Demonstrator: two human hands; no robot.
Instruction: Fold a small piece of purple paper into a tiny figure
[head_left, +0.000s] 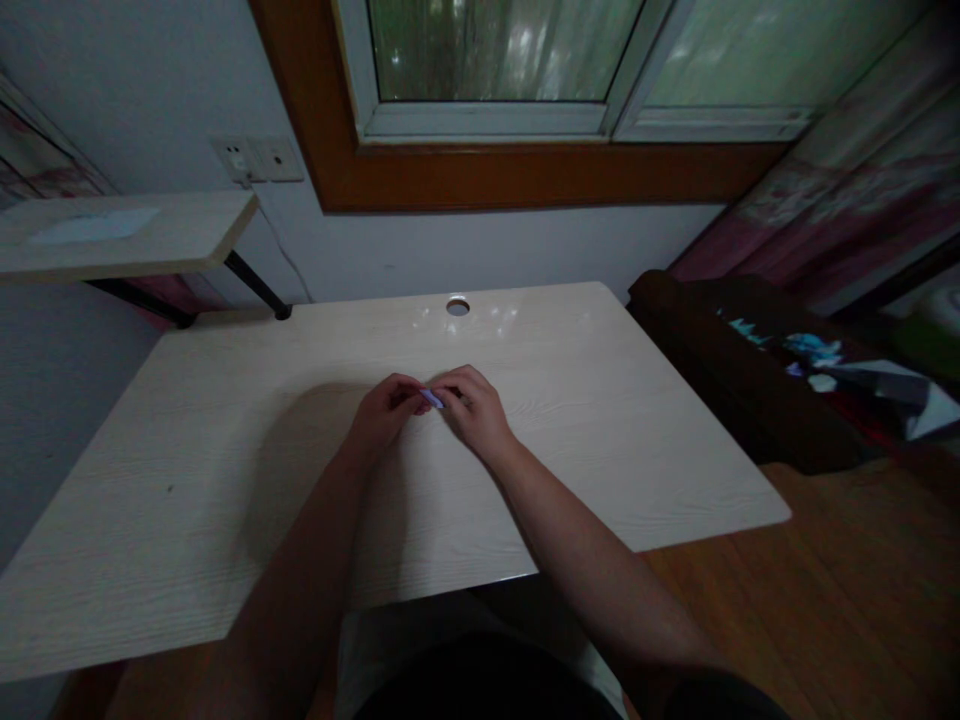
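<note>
Over the middle of a pale wooden desk [225,480], my left hand [386,408] and my right hand [474,408] meet fingertip to fingertip. Both pinch a small pale purple piece [433,398], which looks like folded paper, between thumbs and fingers. The piece is mostly hidden by my fingers and sits just above or on the desk top; I cannot tell which. Both forearms reach in from the bottom of the view.
A round cable hole [457,306] sits at the desk's far edge below a wood-framed window [495,60]. A raised shelf [127,232] stands at the far left with a wall socket [256,160] behind. A dark bed [757,370] with bedding lies right, over wooden floor [847,590].
</note>
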